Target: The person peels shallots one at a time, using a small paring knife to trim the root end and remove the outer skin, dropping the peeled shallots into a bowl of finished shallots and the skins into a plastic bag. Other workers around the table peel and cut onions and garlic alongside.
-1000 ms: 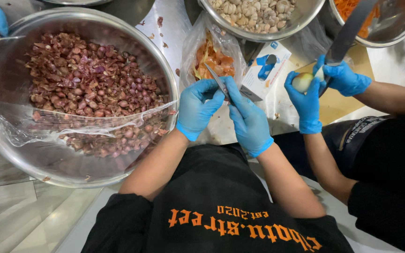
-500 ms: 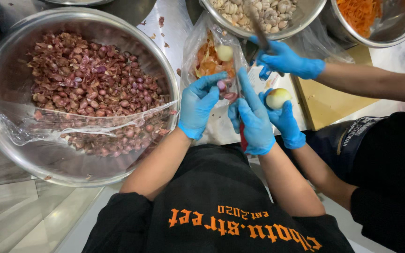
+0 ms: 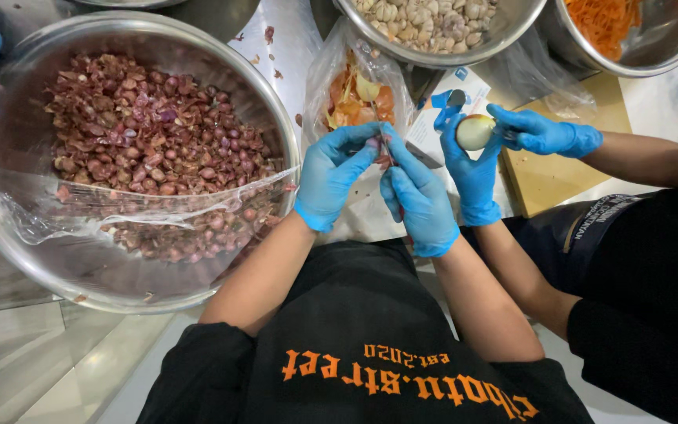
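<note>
Since half a second ago, the co-worker's reaching hand (image 3: 543, 133) has drawn back from the far bowl to the peeled onion (image 3: 475, 131), which the other hand (image 3: 472, 177) cups from below. Nearest, the left hand (image 3: 331, 173) and right hand (image 3: 421, 200), both in blue gloves, meet above the worktop (image 3: 276, 47). Left fingers (image 3: 362, 145) pinch a small shallot (image 3: 373, 144), mostly hidden by the glove. Right fingers close around a knife (image 3: 402, 151), of which only the thin blade shows. Just left, the big steel bowl (image 3: 9, 235) of shallots (image 3: 143, 149) has plastic film across its near half; its rim is cut off at the left edge. Beyond the hands, an open clear bag (image 3: 331, 71) holds orange peelings. Farther still, a garlic bowl (image 3: 433, 51) and a carrot bowl (image 3: 668, 47) are cropped at the top. A small white-and-blue packet (image 3: 457, 86) lies between bag and onion, partly covered.
</note>
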